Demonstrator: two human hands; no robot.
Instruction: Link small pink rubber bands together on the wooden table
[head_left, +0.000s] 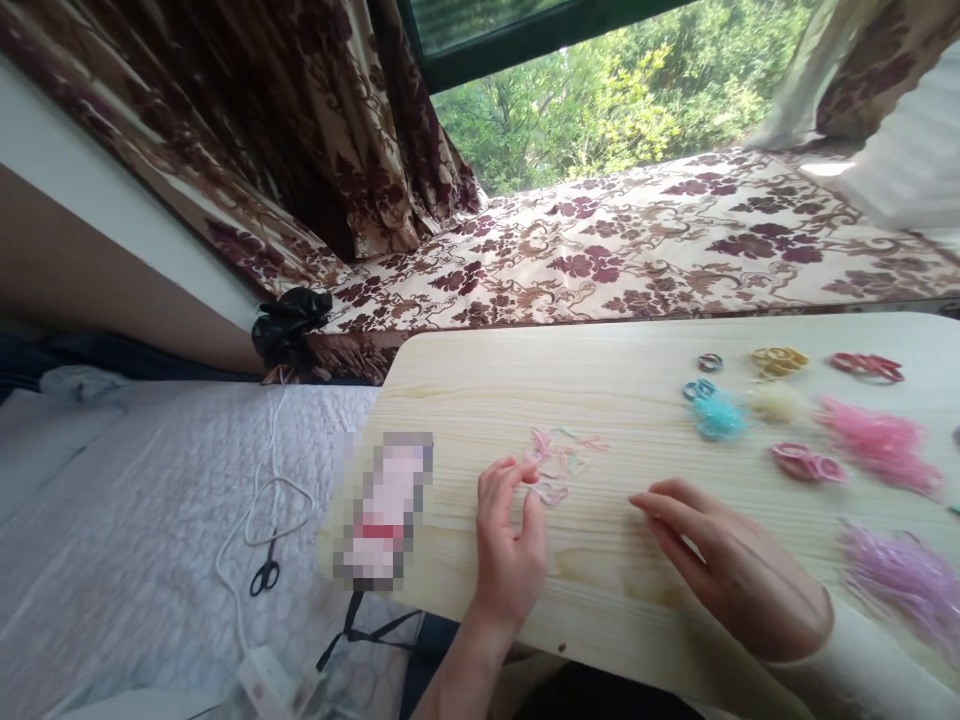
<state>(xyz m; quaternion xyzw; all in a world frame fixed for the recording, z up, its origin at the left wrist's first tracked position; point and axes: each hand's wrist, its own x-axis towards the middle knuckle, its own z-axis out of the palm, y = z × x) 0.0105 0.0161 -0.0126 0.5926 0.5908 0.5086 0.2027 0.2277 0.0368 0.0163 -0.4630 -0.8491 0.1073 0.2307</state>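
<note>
My left hand (512, 540) is over the table with its fingers bent and the thumb apart from them. Its fingertips are at the near edge of a small loose heap of thin elastic bands (564, 455) in pink, white and pale green. I cannot tell whether the thumb touches a band. Farther right, my right hand (724, 560) hovers low above the bare wood, slightly blurred. Its fingertips are pinched together, pointing left toward the heap. Whatever is between them, if anything, is too small to make out.
On the table (480, 375), hair ties (808, 463) and bundles of pink (877, 440), turquoise (718, 415) and purple elastics (904, 580) lie at right. A blurred-out phone-shaped object (386, 510) rests at the left edge. Scissors (265, 575) and a white cable (225, 570) are on the bed.
</note>
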